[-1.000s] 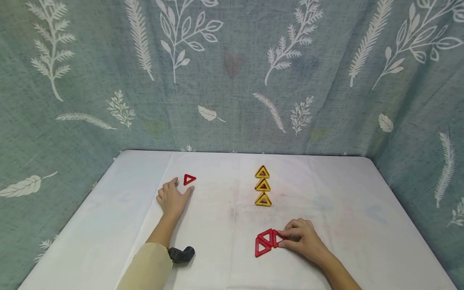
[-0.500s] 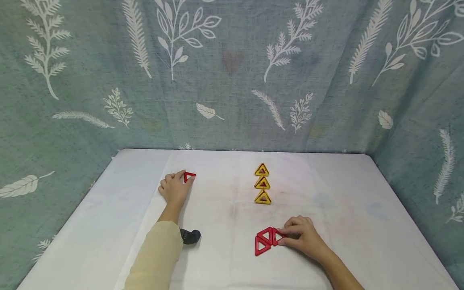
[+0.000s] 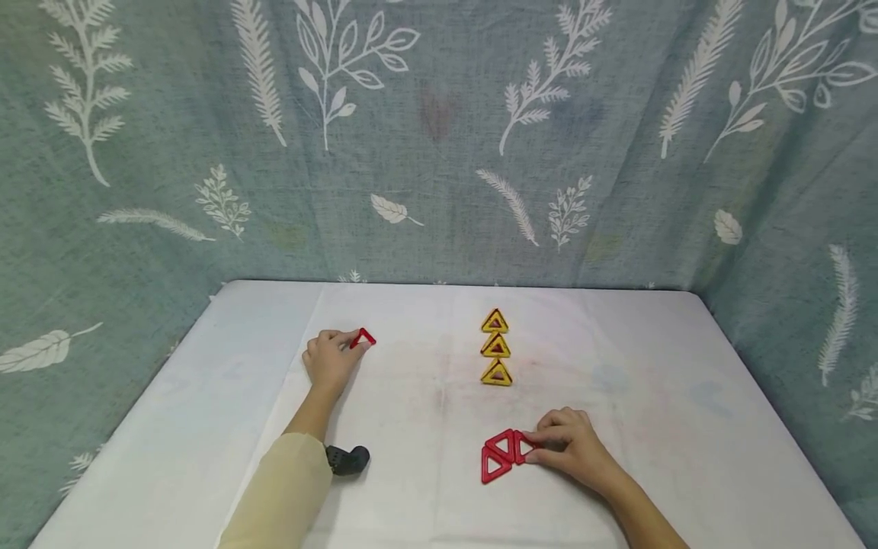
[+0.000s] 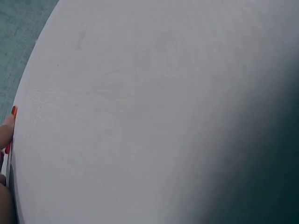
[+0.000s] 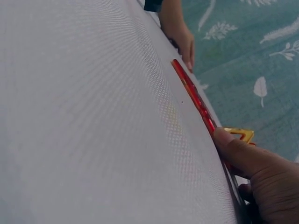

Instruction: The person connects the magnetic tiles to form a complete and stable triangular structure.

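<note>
My left hand (image 3: 329,362) pinches a red triangular tile (image 3: 368,336) between thumb and fingers at the left of the table; its far tip points away from me. In the left wrist view only its red edge (image 4: 14,110) shows, beside the fingers. At the front right, my right hand (image 3: 576,451) pinches the side of another red triangular tile (image 3: 518,448), partly hidden by the fingertips. That tile lies against a second red triangle (image 3: 511,450), which touches a third (image 3: 485,467). Seen from the right wrist, these red tiles (image 5: 191,88) lie nearly edge-on under the thumb.
Beyond the right hand, three yellow triangular pieces (image 3: 496,381) with reddish insides stand in a column. A white cloth (image 3: 411,427) covers the table. A leaf-patterned green curtain (image 3: 439,206) rises behind it. A black device (image 3: 348,460) is on the left wrist.
My left hand, first open beside the left red triangle, has closed its thumb and fingers on it and turned it. The right hand and its tiles keep their place.
</note>
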Demonstrator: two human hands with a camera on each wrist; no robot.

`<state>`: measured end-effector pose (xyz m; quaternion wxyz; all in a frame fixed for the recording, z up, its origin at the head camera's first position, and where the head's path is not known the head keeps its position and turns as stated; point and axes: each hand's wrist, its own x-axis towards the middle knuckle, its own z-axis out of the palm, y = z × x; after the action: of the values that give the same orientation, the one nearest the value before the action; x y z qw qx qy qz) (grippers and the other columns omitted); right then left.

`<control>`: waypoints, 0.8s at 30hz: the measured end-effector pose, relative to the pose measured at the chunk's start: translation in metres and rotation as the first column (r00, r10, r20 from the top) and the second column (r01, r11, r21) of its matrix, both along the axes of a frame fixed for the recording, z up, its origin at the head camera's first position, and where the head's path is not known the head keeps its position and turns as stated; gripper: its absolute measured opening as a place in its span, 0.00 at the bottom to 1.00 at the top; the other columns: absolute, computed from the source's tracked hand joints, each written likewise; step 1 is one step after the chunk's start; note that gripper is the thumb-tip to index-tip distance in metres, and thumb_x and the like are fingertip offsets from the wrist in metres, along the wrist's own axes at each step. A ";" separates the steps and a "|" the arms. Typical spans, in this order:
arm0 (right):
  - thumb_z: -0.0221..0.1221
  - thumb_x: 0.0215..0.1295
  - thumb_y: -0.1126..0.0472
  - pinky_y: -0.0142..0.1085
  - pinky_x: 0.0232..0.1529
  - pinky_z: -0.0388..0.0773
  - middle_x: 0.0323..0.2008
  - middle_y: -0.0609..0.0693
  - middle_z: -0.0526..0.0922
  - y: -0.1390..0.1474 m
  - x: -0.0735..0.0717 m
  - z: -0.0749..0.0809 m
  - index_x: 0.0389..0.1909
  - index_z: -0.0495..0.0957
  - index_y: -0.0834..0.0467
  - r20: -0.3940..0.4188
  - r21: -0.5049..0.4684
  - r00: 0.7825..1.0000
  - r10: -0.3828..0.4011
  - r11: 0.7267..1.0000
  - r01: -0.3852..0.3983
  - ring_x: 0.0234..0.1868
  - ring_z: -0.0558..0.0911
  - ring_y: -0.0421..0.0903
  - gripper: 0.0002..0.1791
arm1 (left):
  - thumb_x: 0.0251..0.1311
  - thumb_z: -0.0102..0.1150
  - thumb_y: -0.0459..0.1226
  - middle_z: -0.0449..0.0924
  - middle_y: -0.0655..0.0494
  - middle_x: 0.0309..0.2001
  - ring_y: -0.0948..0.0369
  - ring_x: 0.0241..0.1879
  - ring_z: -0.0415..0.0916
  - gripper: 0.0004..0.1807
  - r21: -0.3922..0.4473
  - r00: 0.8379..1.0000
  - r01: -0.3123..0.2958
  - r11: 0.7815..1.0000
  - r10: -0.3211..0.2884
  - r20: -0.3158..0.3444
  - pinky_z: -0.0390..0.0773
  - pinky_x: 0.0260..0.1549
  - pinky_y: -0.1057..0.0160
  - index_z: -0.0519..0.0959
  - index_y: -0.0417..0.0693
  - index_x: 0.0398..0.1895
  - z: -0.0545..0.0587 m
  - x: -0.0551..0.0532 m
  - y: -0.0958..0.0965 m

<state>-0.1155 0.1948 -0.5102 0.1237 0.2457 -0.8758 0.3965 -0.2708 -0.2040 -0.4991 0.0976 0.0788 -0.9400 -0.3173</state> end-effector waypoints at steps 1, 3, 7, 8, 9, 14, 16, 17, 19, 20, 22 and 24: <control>0.73 0.42 0.55 0.36 0.43 0.56 0.30 0.33 0.76 0.000 -0.001 0.000 0.35 0.88 0.51 0.004 0.002 1.000 0.000 1.000 0.000 0.33 0.69 0.33 0.15 | 0.56 0.62 0.48 0.70 0.44 0.51 0.45 0.55 0.60 0.22 0.002 1.000 0.013 1.000 -0.013 -0.002 0.51 0.56 0.45 0.81 0.49 0.52 0.000 0.001 -0.001; 0.73 0.42 0.54 0.36 0.43 0.57 0.30 0.32 0.76 -0.001 -0.001 0.000 0.35 0.88 0.50 0.010 0.009 1.000 -0.003 1.000 0.002 0.33 0.69 0.32 0.15 | 0.55 0.63 0.48 0.70 0.45 0.51 0.46 0.55 0.60 0.22 0.004 0.999 0.048 0.999 -0.048 0.000 0.51 0.56 0.45 0.82 0.49 0.51 0.001 0.002 -0.003; 0.73 0.42 0.54 0.36 0.42 0.57 0.30 0.31 0.75 -0.001 -0.001 0.000 0.35 0.88 0.50 0.009 0.024 1.000 -0.015 1.000 0.015 0.33 0.68 0.32 0.15 | 0.54 0.65 0.49 0.70 0.46 0.52 0.46 0.56 0.58 0.22 0.031 0.992 0.124 0.992 -0.125 0.026 0.50 0.56 0.44 0.82 0.49 0.49 0.002 0.005 -0.004; 0.74 0.42 0.54 0.36 0.42 0.57 0.30 0.31 0.75 -0.001 -0.001 0.000 0.35 0.88 0.50 0.007 0.023 1.000 -0.015 1.000 0.015 0.33 0.68 0.32 0.15 | 0.53 0.65 0.49 0.69 0.46 0.52 0.46 0.56 0.58 0.22 0.031 0.990 0.140 0.990 -0.141 0.031 0.49 0.56 0.44 0.83 0.49 0.49 0.002 0.006 -0.004; 0.74 0.42 0.54 0.36 0.42 0.57 0.30 0.31 0.75 -0.001 -0.001 0.000 0.35 0.88 0.50 0.005 0.022 1.000 -0.014 1.000 0.014 0.33 0.68 0.32 0.15 | 0.53 0.66 0.50 0.69 0.46 0.52 0.47 0.56 0.58 0.22 0.031 0.988 0.153 0.988 -0.154 0.033 0.50 0.57 0.44 0.83 0.49 0.49 0.003 0.006 -0.004; 0.73 0.42 0.54 0.36 0.43 0.56 0.30 0.31 0.75 -0.001 0.001 0.000 0.35 0.88 0.50 0.011 0.016 1.000 -0.017 1.000 0.017 0.33 0.69 0.32 0.15 | 0.52 0.67 0.49 0.69 0.46 0.51 0.47 0.55 0.59 0.23 0.014 0.971 0.239 0.971 -0.239 0.011 0.50 0.57 0.44 0.83 0.48 0.49 0.003 0.010 -0.003; 0.73 0.43 0.53 0.36 0.43 0.56 0.30 0.31 0.75 -0.002 0.001 0.001 0.35 0.88 0.50 0.022 0.013 1.000 -0.019 1.000 0.019 0.33 0.69 0.32 0.15 | 0.52 0.67 0.48 0.72 0.47 0.49 0.48 0.53 0.62 0.22 0.007 0.960 0.280 0.960 -0.280 0.000 0.50 0.56 0.44 0.83 0.48 0.48 0.003 0.012 -0.001; 0.73 0.43 0.53 0.36 0.43 0.56 0.30 0.31 0.75 -0.002 0.001 0.002 0.35 0.88 0.50 0.030 0.015 0.999 -0.021 1.000 0.020 0.33 0.69 0.32 0.15 | 0.51 0.68 0.47 0.73 0.48 0.47 0.48 0.52 0.64 0.21 0.004 0.954 0.299 0.954 -0.299 -0.003 0.50 0.56 0.44 0.83 0.48 0.48 0.003 0.013 0.000; 0.72 0.44 0.52 0.36 0.43 0.56 0.30 0.31 0.75 -0.003 0.002 0.003 0.35 0.88 0.50 0.046 0.022 0.999 -0.026 0.999 0.025 0.33 0.68 0.32 0.15 | 0.51 0.68 0.46 0.76 0.50 0.44 0.50 0.48 0.66 0.20 0.001 0.941 0.338 0.941 -0.338 -0.007 0.50 0.54 0.45 0.84 0.49 0.47 0.003 0.014 0.003; 0.72 0.44 0.52 0.36 0.43 0.57 0.30 0.31 0.75 -0.003 0.002 0.003 0.35 0.88 0.50 0.054 0.023 0.998 -0.029 0.999 0.027 0.33 0.68 0.32 0.15 | 0.50 0.69 0.46 0.77 0.52 0.42 0.52 0.46 0.67 0.20 -0.001 0.934 0.358 0.934 -0.358 -0.009 0.50 0.54 0.45 0.84 0.49 0.46 0.004 0.015 0.005; 0.72 0.44 0.51 0.37 0.43 0.57 0.30 0.31 0.75 -0.003 0.002 0.004 0.35 0.88 0.50 0.062 0.026 0.998 -0.032 0.999 0.031 0.34 0.68 0.32 0.15 | 0.50 0.69 0.45 0.78 0.54 0.39 0.54 0.43 0.68 0.18 0.006 0.917 0.400 0.917 -0.400 -0.005 0.50 0.53 0.46 0.84 0.50 0.45 0.004 0.017 0.009; 0.72 0.44 0.51 0.37 0.43 0.57 0.30 0.31 0.75 -0.003 0.003 0.005 0.35 0.88 0.50 0.059 0.027 0.998 -0.034 0.999 0.033 0.33 0.68 0.32 0.15 | 0.49 0.70 0.44 0.78 0.56 0.38 0.55 0.41 0.68 0.18 0.008 0.898 0.440 0.898 -0.440 0.001 0.51 0.52 0.47 0.85 0.51 0.44 0.006 0.019 0.013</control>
<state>-0.1130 0.1919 -0.5056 0.1009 0.2206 -0.8882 0.3903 -0.2517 -0.1913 -0.4934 0.0216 -0.1348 -0.9324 -0.3347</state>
